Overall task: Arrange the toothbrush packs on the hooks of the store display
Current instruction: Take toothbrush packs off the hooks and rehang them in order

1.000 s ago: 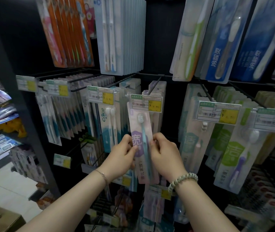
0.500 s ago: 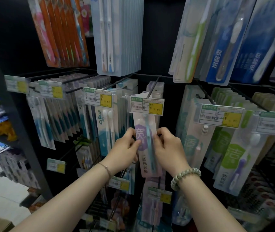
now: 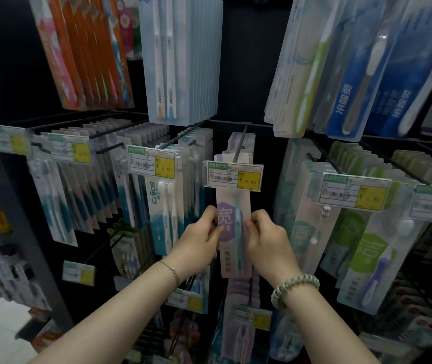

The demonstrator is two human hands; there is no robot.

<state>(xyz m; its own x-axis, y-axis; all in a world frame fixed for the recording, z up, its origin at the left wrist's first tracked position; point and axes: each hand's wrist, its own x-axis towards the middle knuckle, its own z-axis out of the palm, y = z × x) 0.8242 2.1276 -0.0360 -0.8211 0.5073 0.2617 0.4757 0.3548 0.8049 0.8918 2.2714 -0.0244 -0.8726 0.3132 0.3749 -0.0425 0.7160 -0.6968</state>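
Note:
A pale pink toothbrush pack (image 3: 233, 203) with a purple label and a teal brush hangs upright at the centre of the display. Its top lies behind a green and yellow price tag (image 3: 234, 176) at the front of a black wire hook (image 3: 240, 145). My left hand (image 3: 200, 243) pinches the pack's left edge. My right hand (image 3: 268, 243) pinches its right edge at the same height. More packs of the same kind hang further back on that hook.
Neighbouring hooks carry white and teal packs (image 3: 162, 216) on the left and green-labelled packs (image 3: 367, 248) on the right. Orange, blue and white packs (image 3: 180, 61) hang in the row above. More packs (image 3: 241, 334) hang below my wrists. A dark shelf upright (image 3: 15, 206) stands left.
Both hands have lifted the pink pack upward and toward the display; its top has gone from below the price tag to behind it, at the hook.

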